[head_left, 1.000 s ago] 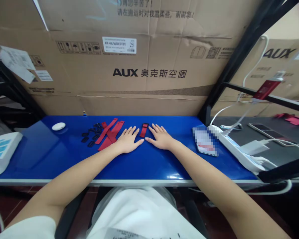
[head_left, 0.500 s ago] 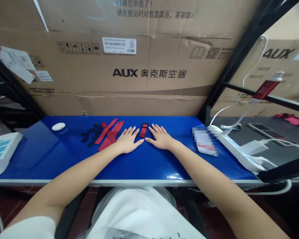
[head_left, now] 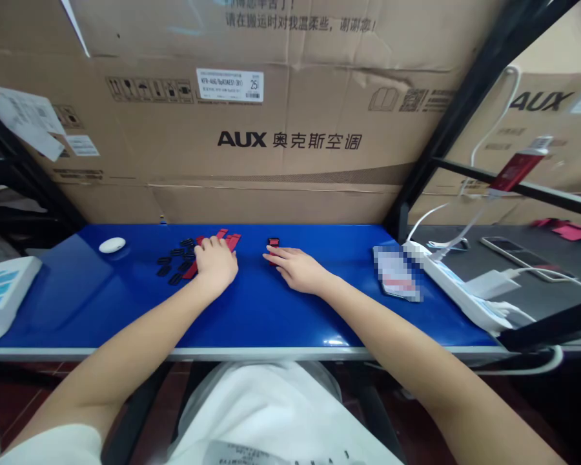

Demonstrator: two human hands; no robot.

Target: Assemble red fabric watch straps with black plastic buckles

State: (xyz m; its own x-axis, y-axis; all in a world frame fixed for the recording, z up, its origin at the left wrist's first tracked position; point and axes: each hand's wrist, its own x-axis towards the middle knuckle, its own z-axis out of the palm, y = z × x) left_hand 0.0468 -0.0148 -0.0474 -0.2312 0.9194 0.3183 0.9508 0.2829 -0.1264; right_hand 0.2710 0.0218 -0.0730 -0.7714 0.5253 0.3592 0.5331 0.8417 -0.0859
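My left hand (head_left: 215, 263) rests over the pile of red straps (head_left: 233, 240), its fingers bent and their tips partly hidden; whether it grips a strap cannot be made out. Black plastic buckles (head_left: 176, 252) lie scattered just left of that hand. My right hand (head_left: 297, 268) lies over a short red strap with a black buckle (head_left: 273, 242), covering most of it. The fingers of the right hand are stretched out and slightly apart, resting on the strap.
On the blue table (head_left: 271, 323) are a white oval object (head_left: 112, 245) at the left and a phone (head_left: 397, 274) at the right. A white power strip (head_left: 458, 287) runs along the right edge. A large cardboard box (head_left: 290, 155) stands behind.
My left hand has moved left onto the red straps, and its fingers have curled. My right hand has shifted left over the short buckled strap, which was uncovered before.
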